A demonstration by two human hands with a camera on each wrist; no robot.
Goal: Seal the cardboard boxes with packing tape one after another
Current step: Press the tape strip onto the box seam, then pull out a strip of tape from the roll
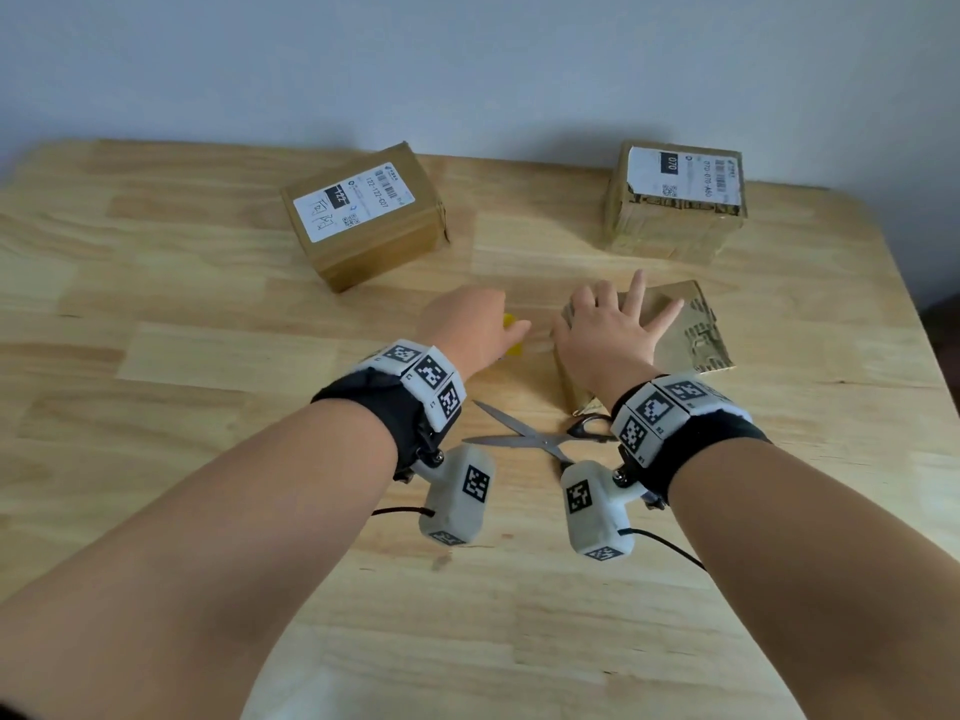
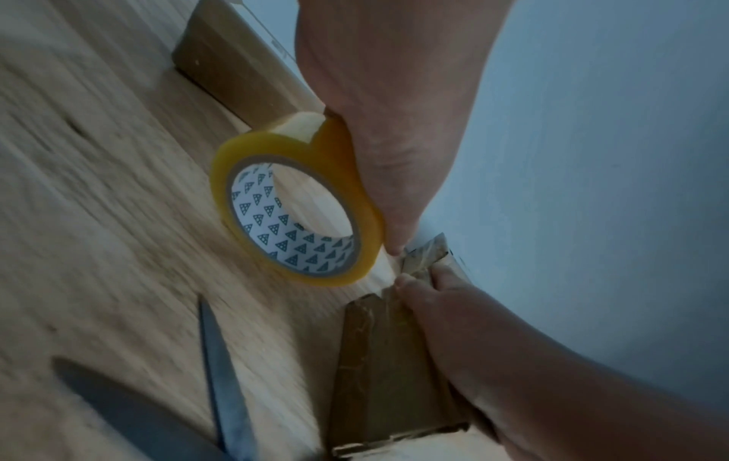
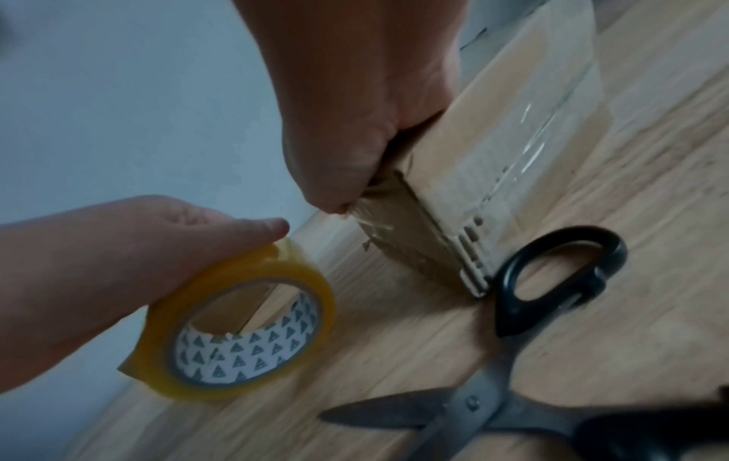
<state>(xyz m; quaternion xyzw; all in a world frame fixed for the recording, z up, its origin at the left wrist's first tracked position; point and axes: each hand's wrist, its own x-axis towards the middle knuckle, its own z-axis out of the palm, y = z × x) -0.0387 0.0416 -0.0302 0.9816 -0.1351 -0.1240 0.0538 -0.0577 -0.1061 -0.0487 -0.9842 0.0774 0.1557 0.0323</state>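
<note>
Left hand (image 1: 470, 324) curled round the yellow tape roll (image 2: 294, 212) — roll on edge, its open core facing the wrist camera, just left of the near box (image 1: 685, 330). Right hand (image 1: 610, 330) flat on that box, fingers spread wide, thumb at its left edge. Box's long axis runs away from the person. Scissors (image 1: 540, 439) lie blades-apart just before it on the table (image 1: 182, 314).

Under my arms the surface (image 1: 208, 314) is pale matt wood; the boxes (image 1: 363, 236) are rough brown cardboard, the tape roll (image 2: 292, 215) glossy yellow plastic, the scissors (image 3: 493, 402) dull metal with black plastic handles.
</note>
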